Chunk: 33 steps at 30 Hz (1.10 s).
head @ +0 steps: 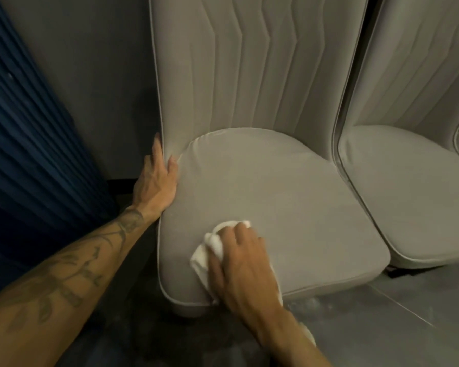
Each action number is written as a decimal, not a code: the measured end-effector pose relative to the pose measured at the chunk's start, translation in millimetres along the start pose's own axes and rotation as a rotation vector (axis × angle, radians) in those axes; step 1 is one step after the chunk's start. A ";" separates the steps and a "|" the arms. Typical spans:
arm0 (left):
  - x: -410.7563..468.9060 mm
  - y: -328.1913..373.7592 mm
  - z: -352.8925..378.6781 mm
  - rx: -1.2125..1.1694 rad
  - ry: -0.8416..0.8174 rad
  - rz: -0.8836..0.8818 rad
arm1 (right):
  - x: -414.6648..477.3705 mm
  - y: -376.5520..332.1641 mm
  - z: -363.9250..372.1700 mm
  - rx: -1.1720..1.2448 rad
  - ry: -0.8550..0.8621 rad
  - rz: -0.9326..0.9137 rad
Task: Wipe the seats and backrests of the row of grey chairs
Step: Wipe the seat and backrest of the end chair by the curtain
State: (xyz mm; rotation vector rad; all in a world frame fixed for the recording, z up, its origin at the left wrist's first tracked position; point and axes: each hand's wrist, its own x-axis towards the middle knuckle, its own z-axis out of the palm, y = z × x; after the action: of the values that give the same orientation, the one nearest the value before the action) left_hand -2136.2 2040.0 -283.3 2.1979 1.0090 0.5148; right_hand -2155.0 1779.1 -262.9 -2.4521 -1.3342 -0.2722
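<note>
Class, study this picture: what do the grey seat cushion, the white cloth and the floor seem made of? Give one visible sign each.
Seat cushion: probably velvety fabric, matt, with soft shading and a piped edge. White cloth: soft textile or paper towel, unclear which; it bunches in folds. Floor: likely glossy tile; it shows sheen and a joint line.

This was a room indoors, the kind with seats set out for lots of people, like a hall or a waiting room. A soft grey chair (276, 181) with a tall back stood just beside a second chair (408, 194) that looked the same. Behind them was a dark wall (90, 75). A blue curtain (24, 154) hung at the left. The floor (395, 313) had big grey tiles.
</note>
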 end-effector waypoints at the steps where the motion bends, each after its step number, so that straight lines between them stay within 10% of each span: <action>1: 0.0 -0.2 0.2 0.001 -0.003 0.000 | -2.1 -1.5 0.3 0.013 -0.041 -0.046; 8: -3.8 2.4 -1.5 -0.028 -0.034 0.003 | -6.4 58.5 -25.3 -0.053 0.106 0.271; 15: -3.9 5.9 -3.8 0.003 -0.027 -0.021 | 13.8 11.6 -1.0 0.048 -0.040 -0.157; 22: -3.3 3.8 -5.2 -0.042 -0.057 -0.011 | 118.3 28.6 16.7 0.067 -0.028 0.020; 28: 4.5 1.7 -8.7 -0.071 -0.159 -0.054 | 104.3 5.7 30.1 0.157 -0.177 -0.366; 33: 19.0 4.8 -27.8 -0.082 -0.369 -0.123 | 149.9 -7.3 34.4 0.095 -0.183 -0.195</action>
State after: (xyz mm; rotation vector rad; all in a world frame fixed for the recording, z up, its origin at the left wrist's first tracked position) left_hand -2138.0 2063.5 -258.7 2.0436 0.8969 0.0858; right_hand -2079.6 1912.2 -245.0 -2.3168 -1.6264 -0.0292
